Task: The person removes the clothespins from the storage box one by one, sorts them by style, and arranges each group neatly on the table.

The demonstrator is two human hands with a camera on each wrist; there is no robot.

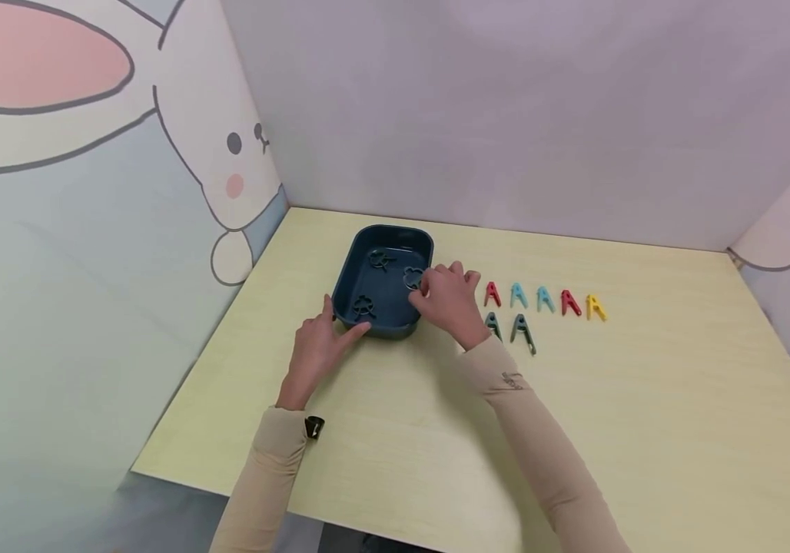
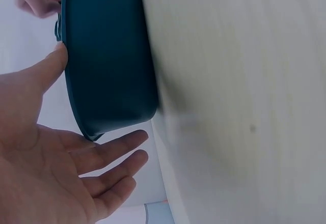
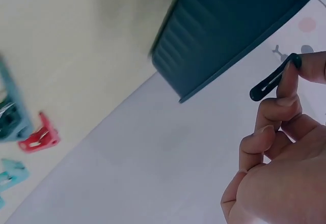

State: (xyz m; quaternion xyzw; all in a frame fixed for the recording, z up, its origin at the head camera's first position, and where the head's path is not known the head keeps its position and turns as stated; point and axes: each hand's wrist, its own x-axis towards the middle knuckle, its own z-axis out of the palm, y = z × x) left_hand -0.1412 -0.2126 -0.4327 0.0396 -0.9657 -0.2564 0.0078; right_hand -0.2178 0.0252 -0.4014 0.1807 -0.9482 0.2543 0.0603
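Note:
A dark blue-green rectangular tray [image 1: 386, 332] stands at the table's back left. My left hand [image 1: 315, 349] rests at its near left corner, thumb on the near rim [image 2: 65, 76] and the other fingers fairly straight along the outside. Above the tray's right side, my right hand [image 1: 449, 301] pinches a dark green looped outline piece [image 1: 412, 278] between thumb and index finger. Edge-on in the right wrist view, that piece [image 3: 275, 79] looks like a slotted bar with rounded ends. Inside the tray lie two similar pieces, one at the back [image 1: 380, 259] and one near the front [image 1: 363, 307].
Right of the tray, a row of small clothespins holds red [image 1: 492, 294], light blue [image 1: 519, 295] and yellow [image 1: 595, 307] ones. Two dark green clothespins [image 1: 522, 334] lie in front of them, one partly behind my right wrist. Walls border the table's back and left.

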